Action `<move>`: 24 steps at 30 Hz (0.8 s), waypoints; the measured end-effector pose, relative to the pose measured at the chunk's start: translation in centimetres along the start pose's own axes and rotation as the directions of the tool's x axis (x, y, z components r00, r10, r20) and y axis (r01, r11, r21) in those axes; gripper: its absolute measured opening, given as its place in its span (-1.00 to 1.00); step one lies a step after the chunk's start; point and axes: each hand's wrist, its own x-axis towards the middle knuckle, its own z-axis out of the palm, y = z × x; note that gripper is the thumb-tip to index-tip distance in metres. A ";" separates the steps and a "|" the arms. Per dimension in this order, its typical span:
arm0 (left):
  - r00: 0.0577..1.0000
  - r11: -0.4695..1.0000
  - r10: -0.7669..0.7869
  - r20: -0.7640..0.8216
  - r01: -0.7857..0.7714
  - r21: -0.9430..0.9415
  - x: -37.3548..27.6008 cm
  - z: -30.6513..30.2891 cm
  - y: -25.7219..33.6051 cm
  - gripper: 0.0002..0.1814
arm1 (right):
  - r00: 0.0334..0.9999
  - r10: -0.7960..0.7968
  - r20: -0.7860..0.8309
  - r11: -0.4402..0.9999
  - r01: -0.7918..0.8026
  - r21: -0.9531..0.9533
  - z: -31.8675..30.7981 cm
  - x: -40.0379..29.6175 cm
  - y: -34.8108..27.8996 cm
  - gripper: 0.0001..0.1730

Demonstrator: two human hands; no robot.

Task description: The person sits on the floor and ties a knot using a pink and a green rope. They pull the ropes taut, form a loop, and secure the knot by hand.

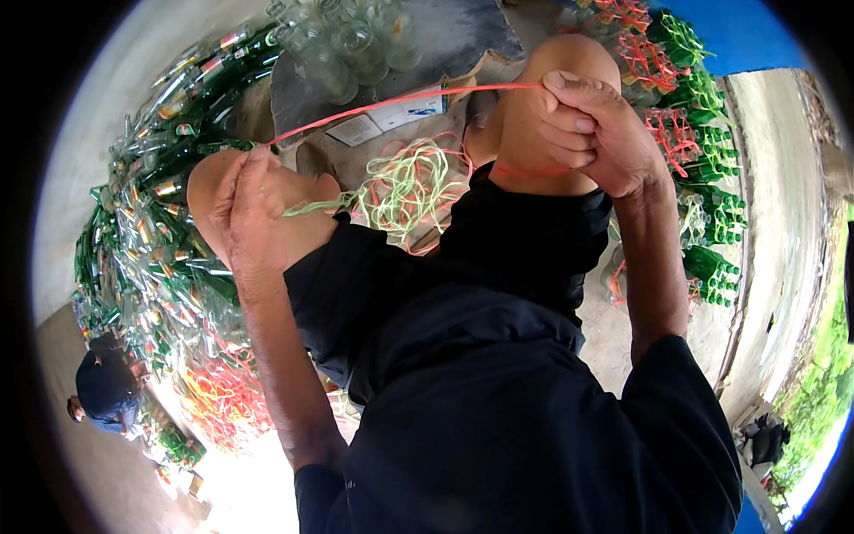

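Observation:
A red plastic strap (400,99) runs taut between my two hands, above my knees. My left hand (250,200) pinches its lower end over the left knee. A light green strap (320,205) also trails from beside that hand to a tangled heap of green and red straps (407,187) on the floor between my feet. My right hand (597,127) grips the other end of the red strap between thumb and finger, over the right knee. Its remaining fingers are curled, and a blurred red length hangs below them.
Clear glass bottles (353,50) stand on a dark slab (460,33) ahead. Beneath its edge lies a printed carton (407,110). A large pile of loose bottles (153,220) fills the left. Strapped bottle bundles (714,213) line the right. Another person (107,380) is at far left.

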 end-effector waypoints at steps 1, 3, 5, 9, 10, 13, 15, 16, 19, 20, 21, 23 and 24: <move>1.000 0.999 -0.018 0.004 0.018 -0.031 0.1 0.0 0.4 -0.85 | 1.000 -0.007 -0.013 1.000 0.007 -0.016 -0.4 -0.4 -0.1 -0.71; 0.999 0.995 -0.036 0.024 0.038 -0.095 0.5 -0.5 0.5 -0.86 | 0.998 -0.006 -0.058 0.999 0.002 -0.054 -0.9 -1.3 -0.4 -0.70; 0.998 0.986 -0.035 0.054 0.043 -0.164 1.1 -1.4 0.3 -0.85 | 0.993 0.009 -0.120 0.995 -0.020 -0.097 -1.4 -2.2 -0.9 -0.69; 0.998 0.985 -0.055 0.011 0.056 -0.163 0.9 -0.1 1.1 -0.89 | 0.996 0.006 -0.085 0.993 -0.016 -0.116 -2.3 -3.5 -1.1 -0.67; 0.997 0.983 -0.066 0.030 0.070 -0.170 0.9 -0.1 1.3 -0.88 | 0.998 0.000 -0.055 0.996 -0.005 -0.089 -2.3 -3.7 -1.2 -0.66; 0.993 0.979 -0.105 0.051 0.112 -0.171 0.8 0.1 1.9 -0.83 | 1.000 0.005 -0.027 0.997 -0.007 -0.077 -2.8 -4.3 -1.1 -0.67; 0.991 0.979 -0.134 0.019 0.135 -0.152 0.7 0.5 2.1 -0.80 | 1.000 -0.015 0.007 0.998 0.016 -0.066 -3.2 -4.5 -0.9 -0.67; 0.988 0.975 -0.153 0.019 0.154 -0.162 0.6 0.7 2.3 -0.81 | 0.999 -0.025 0.025 0.998 0.027 -0.059 -3.4 -4.6 -0.8 -0.67; 0.975 0.947 -0.215 0.048 0.220 -0.232 0.3 0.7 2.6 -0.81 | 1.000 -0.010 0.000 0.999 0.010 -0.040 -3.4 -4.7 -0.4 -0.69; 0.967 0.926 -0.240 0.081 0.253 -0.280 0.2 0.4 2.5 -0.81 | 1.000 -0.012 -0.017 0.999 0.012 -0.036 -3.3 -4.8 -0.3 -0.69; 0.959 0.903 -0.259 0.116 0.283 -0.325 0.2 0.1 2.5 -0.82 | 0.999 -0.017 -0.032 0.999 0.016 -0.031 -3.1 -4.8 -0.3 -0.70; 0.940 0.865 -0.281 0.195 0.336 -0.373 0.0 0.1 2.5 -0.82 | 0.997 -0.044 -0.063 0.998 0.041 -0.037 -3.0 -4.8 -0.2 -0.71; 0.927 0.844 -0.291 0.236 0.364 -0.394 -0.3 0.2 2.4 -0.82 | 0.994 -0.065 -0.083 0.997 0.061 -0.047 -3.0 -4.9 -0.2 -0.71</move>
